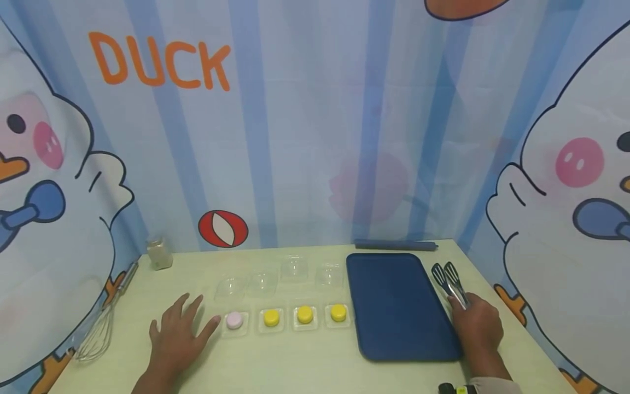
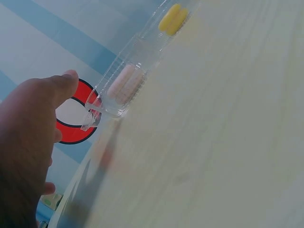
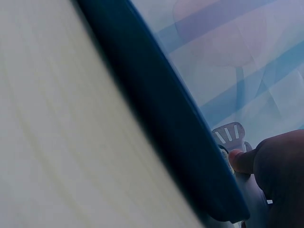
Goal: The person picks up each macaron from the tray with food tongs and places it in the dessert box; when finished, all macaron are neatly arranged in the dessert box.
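My right hand [image 1: 477, 323] grips metal tongs [image 1: 450, 282] with slotted heads, just right of a dark blue tray [image 1: 403, 309]. In the right wrist view, the tray's side hides part of the tongs. Spread fingers of my left hand [image 1: 177, 334] hover about the table's left, its thumb close beside a clear plastic box base [image 1: 245, 330] with a pink macaron [image 1: 234, 320] in it. Three yellow macarons [image 1: 305, 314] sit in similar bases in a row to the right. Behind them stand several clear lids [image 1: 263, 282].
A whisk [image 1: 98, 334] lies along the left table edge, near a small jar [image 1: 159, 254] in the back corner. At the back right, a dark rolling pin [image 1: 396, 245] lies behind the tray. A printed curtain [image 1: 310, 137] borders the table's back and sides.
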`<state>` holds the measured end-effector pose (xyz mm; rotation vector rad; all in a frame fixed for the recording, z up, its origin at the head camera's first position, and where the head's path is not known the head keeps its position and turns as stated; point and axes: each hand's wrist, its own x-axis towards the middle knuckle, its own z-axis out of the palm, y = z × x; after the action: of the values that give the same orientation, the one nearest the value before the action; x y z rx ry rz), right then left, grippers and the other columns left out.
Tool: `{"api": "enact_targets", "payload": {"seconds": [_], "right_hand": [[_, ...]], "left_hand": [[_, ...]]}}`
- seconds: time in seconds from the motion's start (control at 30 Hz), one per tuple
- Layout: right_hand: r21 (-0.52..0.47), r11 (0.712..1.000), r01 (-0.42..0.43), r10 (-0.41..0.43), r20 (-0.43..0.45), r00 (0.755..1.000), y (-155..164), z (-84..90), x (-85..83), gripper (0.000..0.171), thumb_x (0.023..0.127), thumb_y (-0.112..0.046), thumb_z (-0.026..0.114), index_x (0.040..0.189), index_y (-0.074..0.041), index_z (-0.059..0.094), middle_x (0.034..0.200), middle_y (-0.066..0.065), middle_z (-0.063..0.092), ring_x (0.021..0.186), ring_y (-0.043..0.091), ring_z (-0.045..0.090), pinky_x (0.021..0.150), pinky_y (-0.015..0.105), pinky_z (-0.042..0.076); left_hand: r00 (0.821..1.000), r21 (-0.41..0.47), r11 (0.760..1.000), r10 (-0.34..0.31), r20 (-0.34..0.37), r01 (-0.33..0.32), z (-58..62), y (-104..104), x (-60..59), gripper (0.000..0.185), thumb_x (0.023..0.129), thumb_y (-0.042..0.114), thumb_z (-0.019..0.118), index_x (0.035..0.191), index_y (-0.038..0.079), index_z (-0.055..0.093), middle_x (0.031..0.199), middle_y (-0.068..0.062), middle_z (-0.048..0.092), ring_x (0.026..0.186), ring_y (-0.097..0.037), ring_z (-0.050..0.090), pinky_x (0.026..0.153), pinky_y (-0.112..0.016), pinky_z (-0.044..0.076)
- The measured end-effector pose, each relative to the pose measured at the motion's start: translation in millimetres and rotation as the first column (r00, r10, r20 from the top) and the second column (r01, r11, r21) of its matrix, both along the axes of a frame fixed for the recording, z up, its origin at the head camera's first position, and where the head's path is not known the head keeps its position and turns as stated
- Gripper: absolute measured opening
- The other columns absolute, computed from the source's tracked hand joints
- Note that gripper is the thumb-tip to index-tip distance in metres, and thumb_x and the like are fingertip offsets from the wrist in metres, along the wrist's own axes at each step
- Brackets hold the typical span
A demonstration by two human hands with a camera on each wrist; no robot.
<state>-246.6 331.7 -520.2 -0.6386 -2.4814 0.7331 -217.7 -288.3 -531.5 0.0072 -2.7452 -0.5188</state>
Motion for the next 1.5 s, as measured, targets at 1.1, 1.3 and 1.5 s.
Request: {"api": "enact_targets", "payload": {"seconds": [1.1,1.3,1.5], "right_hand": [[0.187,0.980,-0.068,0.042,0.144,0.989,-3,5.3,0.4,0.057,0.102,-0.038,0.075,0.116,0.016,0.067,0.105,0.037,0.066,0.102,0.056,0.065,0.078,0.069,0.053],[0.168,0.983,-0.076,0.065,0.070,0.995,-16,15.2,0.0,0.060,0.103,-0.038,0.074,0.131,0.014,0.065,0.131,0.040,0.062,0.123,0.061,0.054,0.095,0.079,0.047],[0.114,0.972,-0.206,0.198,0.077,0.977,-35,38.8,-6.4,0.065,0.104,-0.041,0.072,0.141,0.011,0.061,0.142,0.042,0.057,0.134,0.065,0.048,0.103,0.082,0.043]], "left_hand": [[0.992,-0.012,0.993,-0.121,-0.033,0.121,25.9,42,-17.9,0.073,0.106,0.058,0.063,0.162,0.013,0.052,0.168,-0.024,0.044,0.152,-0.054,0.040,0.115,-0.091,0.023],[0.991,-0.030,0.991,-0.133,-0.034,0.132,36.2,55,-27.3,0.071,0.105,0.052,0.066,0.162,0.012,0.051,0.166,-0.024,0.047,0.150,-0.054,0.046,0.115,-0.085,0.033],[0.987,0.014,0.987,-0.159,-0.020,0.160,51.8,71,-41.9,0.069,0.104,0.046,0.070,0.160,0.010,0.053,0.153,-0.021,0.059,0.137,-0.046,0.059,0.101,-0.074,0.051]]}}
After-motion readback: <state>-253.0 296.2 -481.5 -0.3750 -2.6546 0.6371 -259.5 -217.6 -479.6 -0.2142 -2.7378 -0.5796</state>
